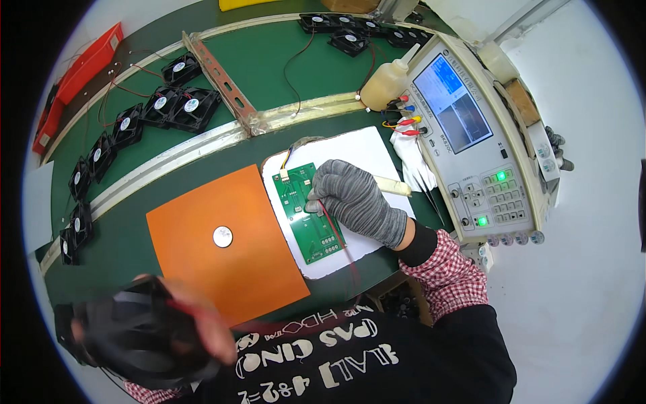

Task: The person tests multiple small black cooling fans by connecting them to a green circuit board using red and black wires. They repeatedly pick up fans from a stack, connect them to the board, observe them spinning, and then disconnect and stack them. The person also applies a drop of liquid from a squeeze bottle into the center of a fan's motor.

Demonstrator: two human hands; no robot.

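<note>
My left hand (210, 326), bare and smeared by motion, grips a black cooling fan (134, 333) at the lower left. A thin red-and-black wire lead (332, 225) runs across my front to my right hand (356, 198). That hand wears a grey striped glove, and its thumb and fingertips pinch the lead over a green circuit board (313, 242). Whatever plug is at the lead's end is hidden by the fingers. The board lies tilted on a white pad (353, 145), with a white plug and coloured wires at its top corner.
Left of the pad lies an orange sheet (222, 283) bearing a round silvery disc (223, 236). Black fans (128, 126) line the far left. A metal rail (222, 81) crosses the back. At right stand a squeeze bottle (387, 84), tweezers (434, 198) and a test instrument (481, 148).
</note>
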